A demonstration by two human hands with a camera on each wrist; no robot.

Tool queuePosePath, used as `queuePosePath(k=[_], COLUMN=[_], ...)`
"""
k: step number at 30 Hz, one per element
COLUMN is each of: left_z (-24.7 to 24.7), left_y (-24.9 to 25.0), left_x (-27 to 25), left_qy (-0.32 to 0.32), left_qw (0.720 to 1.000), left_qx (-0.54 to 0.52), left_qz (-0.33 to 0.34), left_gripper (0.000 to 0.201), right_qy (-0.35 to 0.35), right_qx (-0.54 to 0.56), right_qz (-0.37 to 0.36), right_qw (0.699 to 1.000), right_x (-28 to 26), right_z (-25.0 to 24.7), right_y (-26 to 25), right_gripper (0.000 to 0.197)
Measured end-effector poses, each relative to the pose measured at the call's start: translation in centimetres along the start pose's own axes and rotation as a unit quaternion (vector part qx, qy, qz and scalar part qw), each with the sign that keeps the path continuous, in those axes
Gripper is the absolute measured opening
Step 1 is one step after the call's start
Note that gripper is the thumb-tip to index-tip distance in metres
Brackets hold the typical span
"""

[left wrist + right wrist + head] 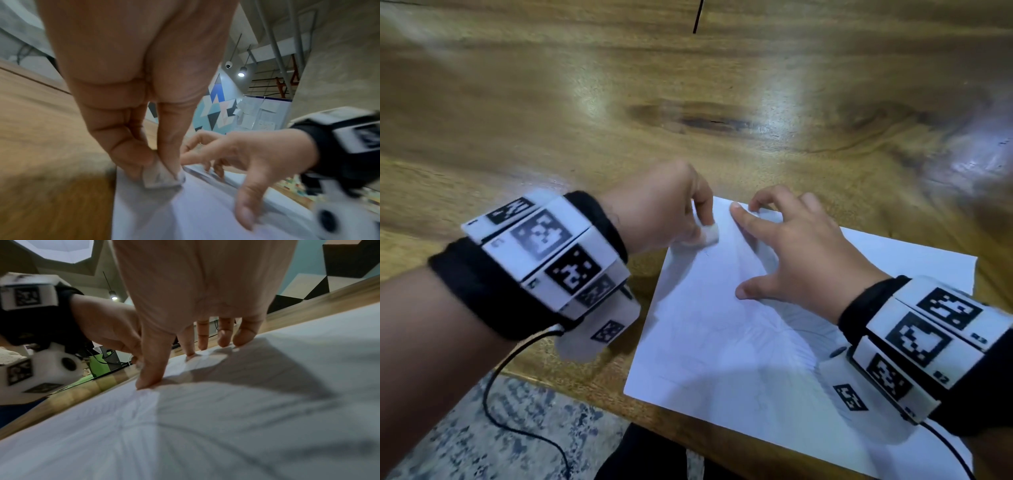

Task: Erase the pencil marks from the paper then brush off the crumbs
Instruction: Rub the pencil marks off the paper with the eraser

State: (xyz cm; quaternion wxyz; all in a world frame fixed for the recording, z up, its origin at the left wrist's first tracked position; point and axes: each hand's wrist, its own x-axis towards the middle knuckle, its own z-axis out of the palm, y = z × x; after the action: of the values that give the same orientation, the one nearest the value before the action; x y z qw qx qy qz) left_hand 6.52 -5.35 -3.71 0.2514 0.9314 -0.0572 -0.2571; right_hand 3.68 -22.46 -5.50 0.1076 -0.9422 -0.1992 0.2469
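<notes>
A white sheet of paper (722,342) with faint pencil lines lies on the wooden table near its front edge. My left hand (671,212) pinches a small white eraser (709,234) between thumb and fingers and holds it down on the paper's far left corner. In the left wrist view the eraser (160,178) touches the paper (185,214). My right hand (798,246) is spread on the sheet with straight fingers, and its fingertips (148,382) press the paper (205,434) down. Faint radiating pencil strokes show near my right wrist.
The wooden table (688,102) stretches away beyond the paper. Its front edge runs at the bottom left, with speckled floor (448,438) below it. Black cables (493,394) hang from both wrist cameras. A dark crack (698,17) marks the far tabletop.
</notes>
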Motion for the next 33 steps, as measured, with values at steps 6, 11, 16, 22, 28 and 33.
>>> queuePosePath(k=[6,11,16,22,28,33], left_z=[-0.8,-0.1,-0.1,0.0,-0.2,0.2], left_y=[0.9,0.9,0.6,0.1,-0.4,-1.0], left_x=[1.3,0.6,0.5,-0.1,0.0,-0.5], left_qy=[0.033,0.011,0.017,0.016,0.021,0.044], left_qw=[0.999,0.998,0.999,0.997,0.999,0.997], left_qx=[0.000,0.041,0.037,0.060,0.031,0.041], left_qz=[0.022,0.035,0.034,0.041,0.025,0.041], left_gripper=[0.009,0.007,0.007,0.007,0.009,0.006], right_qy=[-0.003,-0.006,-0.008,-0.007,-0.003,-0.001], right_qx=[0.001,0.003,-0.001,-0.009,-0.011,-0.015], right_qz=[0.001,0.000,-0.001,-0.001,-0.001,-0.002], right_qw=[1.000,1.000,1.000,1.000,1.000,1.000], right_x=[0.0,0.0,0.0,0.0,0.0,0.1], right_z=[0.0,0.0,0.1,0.0,0.1,0.1], right_y=[0.0,0.0,0.0,0.0,0.0,0.0], right_gripper=[0.098,0.098,0.097,0.097,0.098,0.098])
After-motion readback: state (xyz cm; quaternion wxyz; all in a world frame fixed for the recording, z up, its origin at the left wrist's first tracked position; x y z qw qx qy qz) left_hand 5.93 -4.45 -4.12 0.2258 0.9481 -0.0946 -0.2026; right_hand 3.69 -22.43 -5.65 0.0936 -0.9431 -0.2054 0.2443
